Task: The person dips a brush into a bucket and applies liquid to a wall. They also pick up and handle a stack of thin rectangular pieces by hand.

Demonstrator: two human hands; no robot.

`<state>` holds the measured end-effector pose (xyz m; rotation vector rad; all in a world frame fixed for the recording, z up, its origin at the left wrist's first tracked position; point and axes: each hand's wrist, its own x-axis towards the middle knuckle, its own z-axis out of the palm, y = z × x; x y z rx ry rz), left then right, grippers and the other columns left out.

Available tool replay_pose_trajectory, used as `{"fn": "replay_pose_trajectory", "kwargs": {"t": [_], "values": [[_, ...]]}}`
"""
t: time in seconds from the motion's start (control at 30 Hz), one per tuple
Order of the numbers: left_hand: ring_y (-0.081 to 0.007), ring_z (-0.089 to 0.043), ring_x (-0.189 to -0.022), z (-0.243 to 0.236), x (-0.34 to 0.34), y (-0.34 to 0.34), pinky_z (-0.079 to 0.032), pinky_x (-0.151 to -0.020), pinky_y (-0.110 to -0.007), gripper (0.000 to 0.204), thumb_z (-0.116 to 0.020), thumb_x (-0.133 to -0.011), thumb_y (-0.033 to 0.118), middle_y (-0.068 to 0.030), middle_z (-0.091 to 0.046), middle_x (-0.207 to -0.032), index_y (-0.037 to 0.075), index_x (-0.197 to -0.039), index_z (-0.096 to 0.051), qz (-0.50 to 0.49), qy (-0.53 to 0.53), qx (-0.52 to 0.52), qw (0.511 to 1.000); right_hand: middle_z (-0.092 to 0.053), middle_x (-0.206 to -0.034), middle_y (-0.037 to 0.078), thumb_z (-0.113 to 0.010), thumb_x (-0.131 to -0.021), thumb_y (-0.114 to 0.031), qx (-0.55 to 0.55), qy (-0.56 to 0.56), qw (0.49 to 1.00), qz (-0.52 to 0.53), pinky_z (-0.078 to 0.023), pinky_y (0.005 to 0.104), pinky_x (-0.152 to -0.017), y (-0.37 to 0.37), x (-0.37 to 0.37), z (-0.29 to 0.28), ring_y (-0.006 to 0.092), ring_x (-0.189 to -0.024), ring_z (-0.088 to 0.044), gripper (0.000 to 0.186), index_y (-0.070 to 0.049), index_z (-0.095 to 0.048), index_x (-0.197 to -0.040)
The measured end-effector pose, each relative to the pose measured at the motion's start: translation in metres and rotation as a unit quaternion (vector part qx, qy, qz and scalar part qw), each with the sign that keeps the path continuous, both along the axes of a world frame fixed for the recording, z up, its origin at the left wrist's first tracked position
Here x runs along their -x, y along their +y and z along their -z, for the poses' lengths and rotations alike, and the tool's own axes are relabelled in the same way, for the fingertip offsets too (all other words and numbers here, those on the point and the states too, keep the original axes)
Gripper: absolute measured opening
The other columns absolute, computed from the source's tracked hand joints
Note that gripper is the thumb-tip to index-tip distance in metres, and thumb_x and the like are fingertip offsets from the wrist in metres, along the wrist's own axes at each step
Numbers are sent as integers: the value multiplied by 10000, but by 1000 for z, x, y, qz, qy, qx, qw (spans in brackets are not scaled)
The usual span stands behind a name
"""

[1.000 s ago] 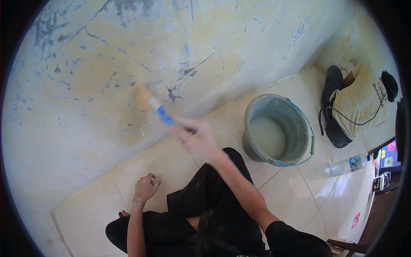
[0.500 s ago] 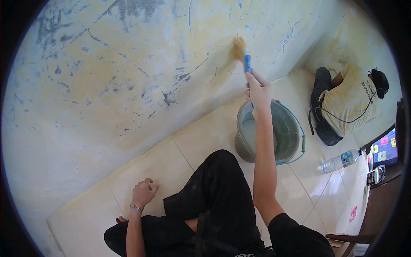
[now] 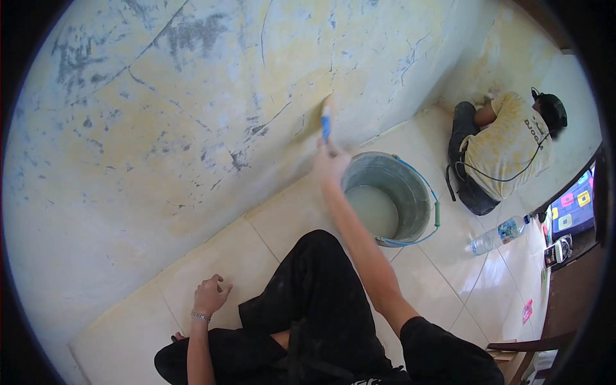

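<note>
A brush with a blue handle (image 3: 326, 125) is held in my right hand (image 3: 331, 163), its pale bristles at the mottled, cracked wall (image 3: 160, 96); motion blurs hand and brush. Just below and right of that hand stands a grey bucket (image 3: 415, 202) with cloudy pale liquid inside, a blue bail and a green grip. My left hand (image 3: 210, 296), wearing a chain bracelet, hangs over the floor beside my black-clad knees, empty, its fingers loosely bent and apart.
At the right another person (image 3: 500, 147) sits hunched at the wall in a stained pale shirt. A plastic bottle (image 3: 491, 240) lies on the tiled floor (image 3: 436, 301). Beyond are a patterned colourful surface (image 3: 571, 202) and dark wooden furniture (image 3: 564, 295).
My right hand with the brush swept up and rightward along the wall, then came down and back left over the last half second. My left hand stayed low beside my leg.
</note>
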<state>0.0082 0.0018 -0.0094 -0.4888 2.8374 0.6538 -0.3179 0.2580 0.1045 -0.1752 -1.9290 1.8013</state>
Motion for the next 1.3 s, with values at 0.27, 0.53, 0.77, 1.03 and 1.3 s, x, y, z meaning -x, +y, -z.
{"fn": "replay_pose_trajectory", "kwargs": {"t": [0.27, 0.53, 0.77, 1.03, 1.3], "values": [[-285, -650, -865, 4, 5, 6, -513, -780, -451, 388, -686, -822, 408, -68, -669, -770, 83, -1027, -635, 8, -15, -12, 1000, -508, -680, -55, -701, -845, -92, -35, 1, 978, -206, -371, 249, -501, -44, -130, 31, 38, -594, -419, 377, 30, -635, -1196], [-289, -659, -877, 2, -11, -3, -517, -807, -438, 405, -687, -815, 410, -86, -688, -800, 75, -1037, -644, -5, -20, -25, 999, -563, -621, -36, -732, -830, -179, -172, -66, 833, -521, -412, 258, -491, -46, -127, -38, 64, -538, -476, 319, -81, -709, -1132], [-294, -650, -945, -2, -6, 7, -500, -865, -448, 443, -668, -815, 433, -96, -702, -847, 71, -1069, -640, -1, -31, -26, 999, -588, -674, -11, -720, -838, -273, -285, -118, 901, -306, -404, 236, -442, 80, -31, -187, 71, -495, -491, 335, -152, -712, -1150], [-316, -617, -1038, 9, -4, -7, -482, -911, -454, 478, -657, -809, 462, -135, -691, -944, 69, -1081, -637, -25, -44, -43, 998, -524, -583, -33, -737, -813, -198, -193, 101, 965, -147, -319, 262, -407, 105, 5, -303, 66, -465, -438, 359, -48, -699, -1138], [-368, -614, -1057, 14, -3, -9, -476, -930, -480, 521, -639, -821, 483, -209, -645, -1108, 65, -1132, -625, -15, -52, -27, 998, -374, -532, 121, -600, -886, -136, -269, 156, 944, -110, -341, 358, -466, -14, -68, -93, 98, -499, -405, 350, -22, -625, -1216]]}}
